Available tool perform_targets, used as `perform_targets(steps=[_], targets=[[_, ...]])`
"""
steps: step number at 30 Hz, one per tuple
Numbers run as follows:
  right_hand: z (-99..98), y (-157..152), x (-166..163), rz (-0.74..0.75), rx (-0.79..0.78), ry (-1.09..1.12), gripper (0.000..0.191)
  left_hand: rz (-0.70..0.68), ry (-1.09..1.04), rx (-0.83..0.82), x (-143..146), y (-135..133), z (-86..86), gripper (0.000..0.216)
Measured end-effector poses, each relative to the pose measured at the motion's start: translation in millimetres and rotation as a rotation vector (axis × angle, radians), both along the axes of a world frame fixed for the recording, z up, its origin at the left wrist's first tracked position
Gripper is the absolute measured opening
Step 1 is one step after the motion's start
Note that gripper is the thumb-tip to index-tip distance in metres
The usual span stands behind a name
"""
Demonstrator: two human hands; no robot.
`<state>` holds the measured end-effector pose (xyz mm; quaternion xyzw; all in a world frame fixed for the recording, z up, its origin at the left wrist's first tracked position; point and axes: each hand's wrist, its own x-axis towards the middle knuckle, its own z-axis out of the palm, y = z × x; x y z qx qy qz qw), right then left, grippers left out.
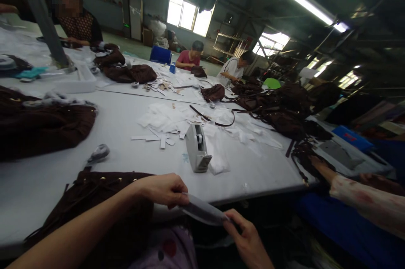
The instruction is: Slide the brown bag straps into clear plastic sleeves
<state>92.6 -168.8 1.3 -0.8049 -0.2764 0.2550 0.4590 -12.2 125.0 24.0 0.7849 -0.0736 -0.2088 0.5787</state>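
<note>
Grey counter [133, 155] fills a dim workshop, with a tape dispenser [196, 147] near its front edge. Off that edge, the left hand [164, 189] and right hand [247, 239] pinch a clear plastic strip [204, 211] between closed fingers. A brown bag [95, 205] lies under the left forearm.

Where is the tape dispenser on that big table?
The tape dispenser stands near the middle of the table, just beyond the person's hands, with scattered white paper pieces behind it.
</note>
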Motion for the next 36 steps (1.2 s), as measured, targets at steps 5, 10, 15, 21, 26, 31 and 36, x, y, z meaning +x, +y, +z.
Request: perform_targets(steps=[5,10,15,21,26,31,36], targets=[[21.6,-27,19,0.107,-0.033,0.433,0.042,-0.114,0.029,-0.093,4,-4,-1.9,0.029],[-3.8,12,27,-0.022,-0.011,0.188,0.039,-0.033,-0.021,0.061,7,-9,-9.4,0.029],[-10.6,68,2,0.272,0.068,0.15,0.04,-0.008,-0.046,0.094,12,-12,-12.0,0.032],[-10.0,85,6,0.263,-0.068,-0.006,0.038,0.383,-0.264,0.409,-13,6,-29.7,0.043],[-3.7,80,19,0.332,-0.133,-0.244,0.034,0.602,-0.268,0.736,-44,6,-57.6,0.049],[1.8,75,24,0.41,-0.168,-0.375,0.03,0.498,-0.374,0.732,-48,9,-65.7,0.017],[4.9,71,20,0.454,-0.24,-0.354,0.029,0.318,-0.402,0.658,-46,21,-60.2,0.016]])
